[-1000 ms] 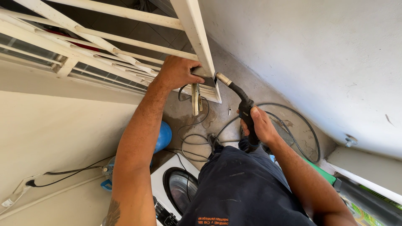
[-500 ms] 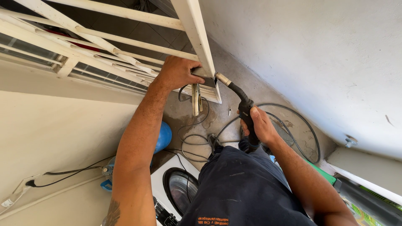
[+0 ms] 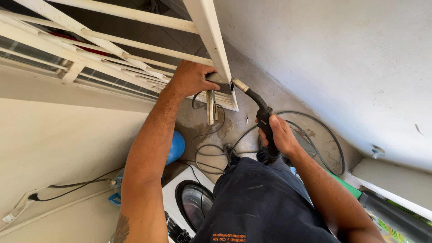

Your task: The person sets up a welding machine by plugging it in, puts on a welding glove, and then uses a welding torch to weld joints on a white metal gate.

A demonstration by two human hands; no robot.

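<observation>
While the left hand (image 3: 191, 78) has its fingers curled tight around a small dark metal plate (image 3: 221, 87), pressing it against the bottom end of the white gate frame (image 3: 211, 42), the right hand (image 3: 279, 135) is wrapped shut around the black welding torch (image 3: 261, 112). Torch tip sits right at the plate's edge, pretty much touching. Cables (image 3: 315, 135) loop on the concrete floor (image 3: 252, 90) below, near a blue tank (image 3: 176, 146).

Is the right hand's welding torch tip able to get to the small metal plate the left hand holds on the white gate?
Probably yes. The welding torch in the right hand has its tip right beside the plate; the left hand grips from the other side, leaving that edge open.
</observation>
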